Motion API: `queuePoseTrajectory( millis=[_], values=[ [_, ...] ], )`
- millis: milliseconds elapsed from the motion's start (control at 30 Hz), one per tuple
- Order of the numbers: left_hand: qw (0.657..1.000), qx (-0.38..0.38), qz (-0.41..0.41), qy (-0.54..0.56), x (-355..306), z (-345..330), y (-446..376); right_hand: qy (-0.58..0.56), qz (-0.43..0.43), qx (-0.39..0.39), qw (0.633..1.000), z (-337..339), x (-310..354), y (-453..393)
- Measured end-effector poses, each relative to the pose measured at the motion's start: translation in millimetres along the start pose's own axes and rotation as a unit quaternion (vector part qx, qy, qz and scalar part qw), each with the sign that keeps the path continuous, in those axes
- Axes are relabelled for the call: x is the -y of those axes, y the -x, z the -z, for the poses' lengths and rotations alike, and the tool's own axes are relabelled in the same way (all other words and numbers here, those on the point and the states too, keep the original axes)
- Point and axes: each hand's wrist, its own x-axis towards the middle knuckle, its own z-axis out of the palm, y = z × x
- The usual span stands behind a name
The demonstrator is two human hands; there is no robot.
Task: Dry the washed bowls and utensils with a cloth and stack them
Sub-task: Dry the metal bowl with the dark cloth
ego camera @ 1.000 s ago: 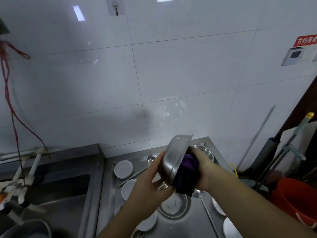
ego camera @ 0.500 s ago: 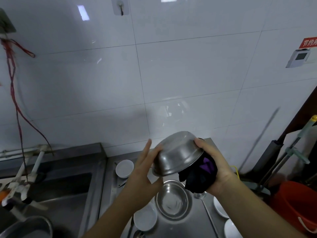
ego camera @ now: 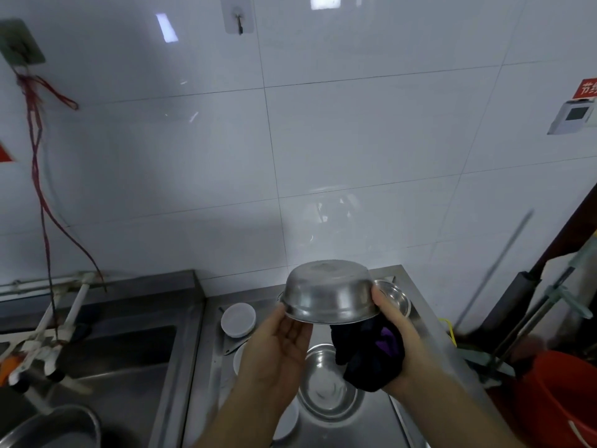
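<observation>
We have one steel bowl (ego camera: 329,294) up in the air, turned upside down, its flat base toward the wall and its rim tilted slightly down at the front. Our left hand (ego camera: 277,354) sits under the bowl's left rim, palm up, fingers (ego camera: 295,331) straight and relaxed, just touching the edge and gripping nothing. Our right hand (ego camera: 395,331) is at the bowl's right side, thumb against the wall of the bowl, the rest of the fingers curled round one dark cloth (ego camera: 368,354) with a purple patch. The cloth bunches just below the bowl's rim and hangs over the table (ego camera: 206,367).

Counting steel bowls now: three in all. One held, one second bowl (ego camera: 326,386) standing upright on the table directly below the hands, and a third bowl (ego camera: 392,295) at the back right corner, partly hidden behind the held one.

White dishes: one round white dish (ego camera: 238,319) shows clearly near the back of the table. Two more white pieces peek out beside and below our left arm, too hidden for us to say what they are.

To the left of the table lies the sink (ego camera: 122,367), with one tap assembly (ego camera: 48,344) over it and one metal pot (ego camera: 51,428) at the bottom left corner. One red cord (ego camera: 42,189) hangs down the tiled wall. At the far right stands one red bucket (ego camera: 562,396), with mop handles beside it.
</observation>
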Motion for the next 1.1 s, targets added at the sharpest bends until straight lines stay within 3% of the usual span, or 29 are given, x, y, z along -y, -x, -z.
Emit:
queuePoseTrajectory(
  millis=[167, 233, 333, 467, 533, 633, 700, 767, 800, 833, 1000, 1100],
  values=[
    [0.999, 0.031, -0.041, -0.016, -13.7, -12.3, 0.6, -0.045, -0.107, -0.050, 0.992, 23.6, -25.9, -12.7],
    [0.997, 0.029, -0.058, -0.052, -19.9, -12.9, -2.3, -0.003, -0.121, -0.069, 0.990, 43.0, -34.8, -16.4],
    [0.992, 0.023, -0.085, -0.095, -27.6, -10.1, -5.7, 0.111, -0.048, -0.112, 0.986, 58.9, -37.0, -11.0],
    [0.977, 0.032, -0.114, -0.175, -32.4, -7.7, -6.1, 0.083, 0.005, -0.134, 0.987, 41.8, -16.4, -9.9],
    [0.969, 0.033, -0.113, -0.219, -29.9, -8.7, -5.0, 0.149, 0.097, -0.147, 0.973, 20.5, -1.4, -9.4],
    [0.959, 0.052, -0.102, -0.260, -22.7, -13.6, 0.2, 0.330, 0.294, -0.102, 0.891, -10.9, 14.5, 2.5],
    [0.951, 0.084, -0.094, -0.282, -17.1, -17.8, 5.2, 0.479, 0.401, -0.034, 0.781, -23.3, 17.6, 8.7],
    [0.947, 0.116, -0.082, -0.288, -12.3, -21.1, 10.9, 0.618, 0.463, 0.029, 0.635, -20.2, 12.2, 2.6],
    [0.947, 0.129, -0.074, -0.286, -10.3, -21.5, 13.2, 0.657, 0.478, 0.063, 0.580, -16.5, 8.0, -2.1],
    [0.947, 0.138, -0.065, -0.282, -8.8, -21.3, 15.5, 0.674, 0.483, 0.083, 0.553, -11.0, 4.0, -6.1],
    [0.937, 0.164, -0.037, -0.305, -5.7, -7.5, 18.5, 0.689, 0.463, 0.097, 0.549, -0.7, 5.6, -14.4],
    [0.919, 0.183, -0.053, -0.345, -5.4, -4.2, 21.4, 0.670, 0.418, 0.057, 0.611, -5.5, 17.1, -22.7]
  ],
)
